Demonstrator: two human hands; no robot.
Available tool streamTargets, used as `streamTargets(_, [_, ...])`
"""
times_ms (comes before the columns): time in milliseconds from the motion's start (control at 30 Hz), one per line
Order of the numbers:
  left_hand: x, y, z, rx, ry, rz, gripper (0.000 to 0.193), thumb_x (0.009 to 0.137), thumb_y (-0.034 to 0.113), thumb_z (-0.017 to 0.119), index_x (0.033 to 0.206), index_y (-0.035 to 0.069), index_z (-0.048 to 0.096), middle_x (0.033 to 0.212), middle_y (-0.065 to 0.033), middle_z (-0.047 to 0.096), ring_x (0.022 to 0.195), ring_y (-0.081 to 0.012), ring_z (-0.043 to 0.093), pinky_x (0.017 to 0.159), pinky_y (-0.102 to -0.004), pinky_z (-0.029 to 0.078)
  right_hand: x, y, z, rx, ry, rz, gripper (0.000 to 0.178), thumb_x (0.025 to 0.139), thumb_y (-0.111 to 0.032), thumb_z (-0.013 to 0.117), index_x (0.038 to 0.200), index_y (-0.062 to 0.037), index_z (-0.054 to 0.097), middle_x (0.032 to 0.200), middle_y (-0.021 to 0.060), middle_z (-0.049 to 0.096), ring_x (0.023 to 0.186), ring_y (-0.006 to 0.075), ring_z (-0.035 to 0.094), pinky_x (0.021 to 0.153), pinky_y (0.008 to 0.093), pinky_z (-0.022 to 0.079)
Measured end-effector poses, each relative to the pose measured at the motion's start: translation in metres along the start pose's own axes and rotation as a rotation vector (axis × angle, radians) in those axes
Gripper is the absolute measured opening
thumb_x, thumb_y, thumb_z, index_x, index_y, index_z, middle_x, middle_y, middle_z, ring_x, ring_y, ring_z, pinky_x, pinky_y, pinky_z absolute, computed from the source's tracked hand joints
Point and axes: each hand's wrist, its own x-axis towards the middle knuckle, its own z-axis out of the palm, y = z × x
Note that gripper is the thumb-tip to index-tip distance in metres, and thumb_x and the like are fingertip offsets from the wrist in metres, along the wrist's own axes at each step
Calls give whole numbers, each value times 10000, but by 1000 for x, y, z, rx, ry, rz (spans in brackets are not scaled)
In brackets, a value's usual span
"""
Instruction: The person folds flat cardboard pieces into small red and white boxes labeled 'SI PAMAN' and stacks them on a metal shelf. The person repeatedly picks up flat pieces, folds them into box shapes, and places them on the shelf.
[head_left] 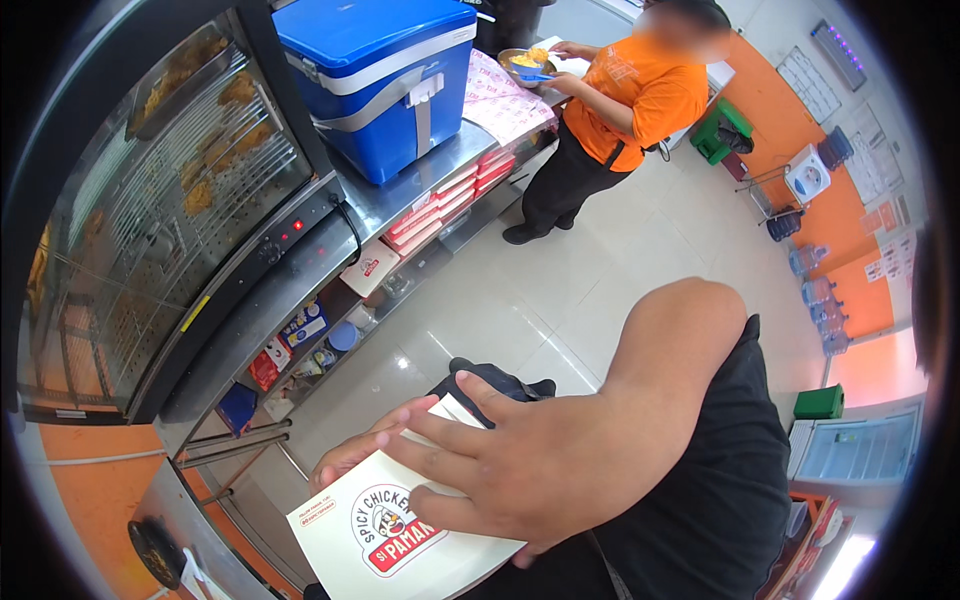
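A white cardboard food box (330,535) with a round red-and-black chicken logo is tilted in front of my body at the bottom of the view. My left hand (365,445) grips its far left edge, fingers bent along the rim and partly hidden behind the box. Across the top lies my right hand (520,460), its fingers over the lid near the far edge and another fingertip showing by the near right edge. A narrow flap or fold stands up at the far edge, beside my fingertips. What is inside the box cannot be seen.
A glass warming cabinet (190,210) with fried food stands at left. Beside it, a blue cool box (385,100) sits on the steel counter (385,205), above shelved stacks of flat boxes (425,220). Beyond, a person in orange (640,85) handles a bowl of food (525,65).
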Motion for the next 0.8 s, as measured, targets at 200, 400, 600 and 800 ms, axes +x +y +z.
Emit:
streamTargets(200, [-9, 5, 3, 35, 2, -102, 952, 920, 599, 517, 1566, -70, 312, 1609, -370, 173, 1524, -457, 209, 1213, -540, 230, -2, 3, -6, -77, -109, 13, 928, 887, -297, 735, 1551, 73, 203, 1580, 436, 172, 1484, 552, 271, 1052, 672, 448])
streamTargets(400, [-10, 11, 8, 74, 73, -163, 937, 902, 514, 569, 1570, -78, 287, 1608, -342, 214, 1521, -423, 236, 1218, -508, 228, 16, 10, -26, -122, -304, 4, 1094, 844, -359, 770, 1579, 85, 92, 1583, 458, 102, 1512, 555, 175, 1105, 725, 373])
streamTargets(600, [-3, 10, 4, 103, 137, -219, 934, 884, 429, 621, 1574, -87, 263, 1607, -314, 254, 1518, -389, 262, 1224, -475, 226, 21, 33, -26, 25, -299, -79, 1005, 812, -320, 798, 1520, 40, 181, 1522, 419, 202, 1451, 574, 271, 1086, 803, 294])
streamTargets(800, [23, 11, -14, 107, 238, -298, 944, 865, 344, 673, 1579, -96, 239, 1606, -285, 295, 1515, -355, 289, 1229, -443, 225, 0, 76, -33, 238, -51, -121, 975, 744, -264, 801, 1501, 24, 259, 1397, 326, 396, 1382, 508, 367, 1076, 684, 376])
